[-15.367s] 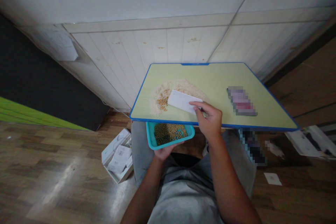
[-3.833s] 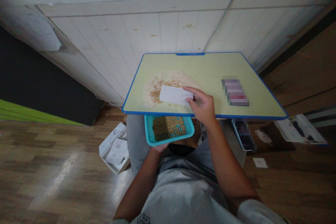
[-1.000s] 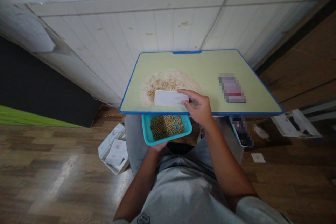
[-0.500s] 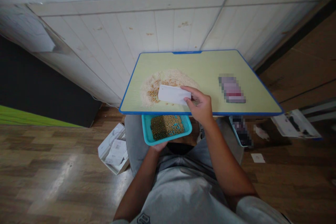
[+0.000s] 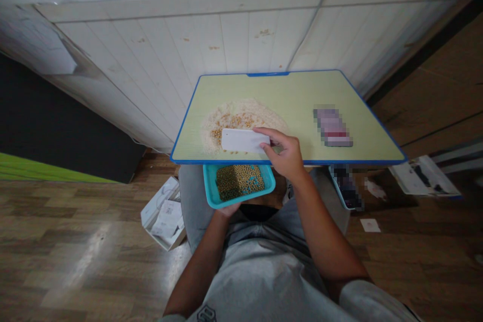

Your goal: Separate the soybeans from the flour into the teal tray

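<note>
My right hand [image 5: 284, 151] is closed on the right end of a flat white card [image 5: 241, 140], held low over the table. Behind and left of the card lie yellow soybeans [image 5: 237, 119] on a spread of pale grains [image 5: 264, 110], perhaps rice. Just under the table's front edge, my left hand [image 5: 229, 210] supports a turquoise plastic tray [image 5: 211, 196] from below; most of its fingers are hidden beneath it. Inside the tray, small dark green beans [image 5: 227, 183] fill the left and yellowish soybeans [image 5: 251, 177] the right.
The light green table [image 5: 302, 90] has a blue rim and stands close to a white panelled wall [image 5: 234, 43]. A blurred-out phone-like object [image 5: 333, 127] lies on its right side. On the floor are an opened white box [image 5: 164, 219] at left and a white carton [image 5: 426, 176] at right.
My right hand has drawn the card slightly left and toward the front edge, so more of the soybeans behind it show. The tray and my left hand stay in place.
</note>
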`<state>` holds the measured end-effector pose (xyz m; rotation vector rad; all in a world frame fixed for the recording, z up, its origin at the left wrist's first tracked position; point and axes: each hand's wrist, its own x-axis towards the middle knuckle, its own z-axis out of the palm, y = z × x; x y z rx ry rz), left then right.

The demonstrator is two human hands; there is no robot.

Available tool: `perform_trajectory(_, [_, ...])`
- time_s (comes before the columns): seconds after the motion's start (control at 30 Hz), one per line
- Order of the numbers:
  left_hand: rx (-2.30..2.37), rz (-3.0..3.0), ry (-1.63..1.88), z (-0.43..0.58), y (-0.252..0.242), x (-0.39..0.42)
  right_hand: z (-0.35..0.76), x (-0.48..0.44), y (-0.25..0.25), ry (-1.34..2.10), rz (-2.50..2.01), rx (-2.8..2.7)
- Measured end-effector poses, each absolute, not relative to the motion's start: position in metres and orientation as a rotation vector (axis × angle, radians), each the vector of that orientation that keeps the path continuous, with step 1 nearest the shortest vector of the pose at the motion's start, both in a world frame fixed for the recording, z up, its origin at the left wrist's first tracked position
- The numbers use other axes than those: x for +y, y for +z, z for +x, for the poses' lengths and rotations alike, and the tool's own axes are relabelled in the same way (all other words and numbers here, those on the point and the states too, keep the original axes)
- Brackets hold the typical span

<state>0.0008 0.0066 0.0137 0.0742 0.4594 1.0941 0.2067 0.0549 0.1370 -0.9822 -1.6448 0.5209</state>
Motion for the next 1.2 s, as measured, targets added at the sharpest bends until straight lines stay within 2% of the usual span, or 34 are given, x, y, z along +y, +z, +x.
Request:
perform_trajectory(0.4, [0.567,0.134,1.122,0.002,0.020,0.005,0.207,0.054,0.138,0.501,-1.035,-1.646])
perform_trajectory(1.2, [0.420,-0.034,1.118,-0.008,-0.011,0.007,0.204,0.050,0.139,0.537,-0.963,-1.657])
